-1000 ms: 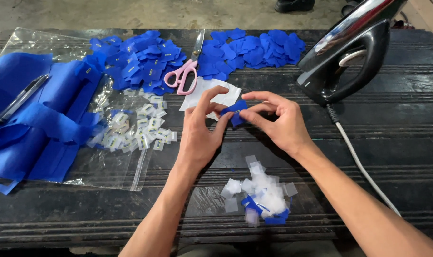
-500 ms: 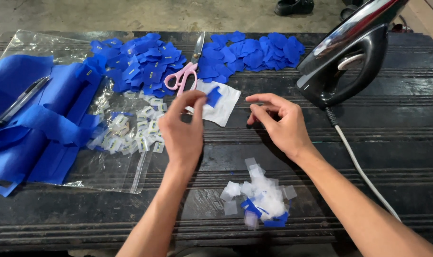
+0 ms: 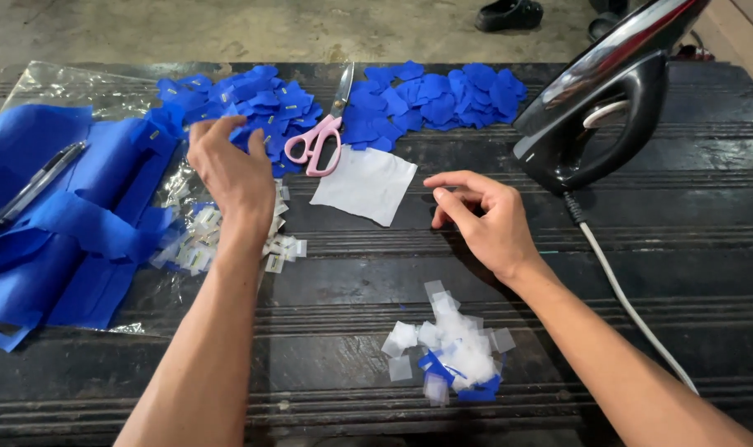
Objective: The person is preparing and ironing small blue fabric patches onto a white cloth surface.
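Note:
My left hand [image 3: 227,170] reaches over the near edge of a heap of small blue fabric pieces [image 3: 236,99], fingers curled down onto it. Whether a piece is pinched under the fingers is hidden. My right hand [image 3: 484,219] hovers over the dark ribbed table [image 3: 352,273], empty, with thumb and forefinger pointing left toward a white square sheet [image 3: 364,184]. Pink-handled scissors [image 3: 314,145] lie between the two hands, just beyond the sheet.
A second heap of blue pieces [image 3: 434,95] lies at the back. A black iron [image 3: 600,99] stands on the right, its white cord [image 3: 633,306] running toward me. White and blue scraps [image 3: 451,352] lie near me. Small white tags [image 3: 203,236], blue cloth [image 3: 62,223] and a pen [image 3: 29,190] sit left.
My left hand lifted a blue piece off the white sheet and carried it left to the heap. My right hand let go and drew back slightly; the sheet now lies bare.

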